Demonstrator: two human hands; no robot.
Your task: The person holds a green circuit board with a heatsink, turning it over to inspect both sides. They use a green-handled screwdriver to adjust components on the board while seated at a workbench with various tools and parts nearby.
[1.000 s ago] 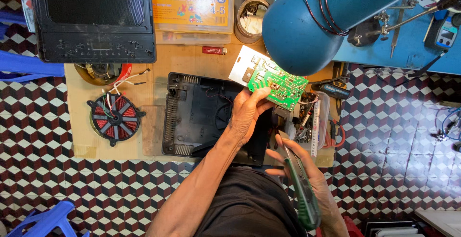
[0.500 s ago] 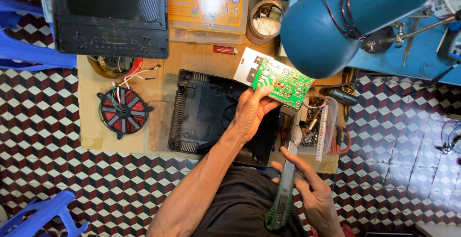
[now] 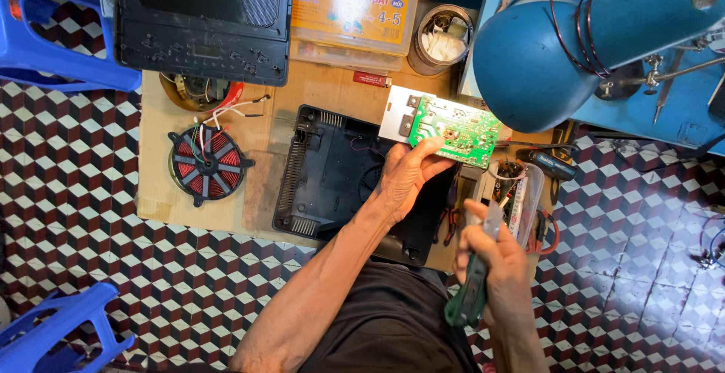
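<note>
Though gripped left — circuit board (image 3: 453, 126) above hands.

Cube-patterned tiled floor (image 3: 91, 222) (blue stools (image 3: 64, 328) around).

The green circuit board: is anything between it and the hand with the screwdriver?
Nothing visible blocks it. The left hand holds the green circuit board up, and the right hand with the green-handled screwdriver sits just below, open air between.

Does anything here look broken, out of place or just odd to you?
The appliance is in pieces. Its black base shell lies open and empty, the red coil sits apart with loose wires, and the left hand holds the green circuit board free of it. The right hand grips a green-handled tool. Nothing looks spilled.
</note>
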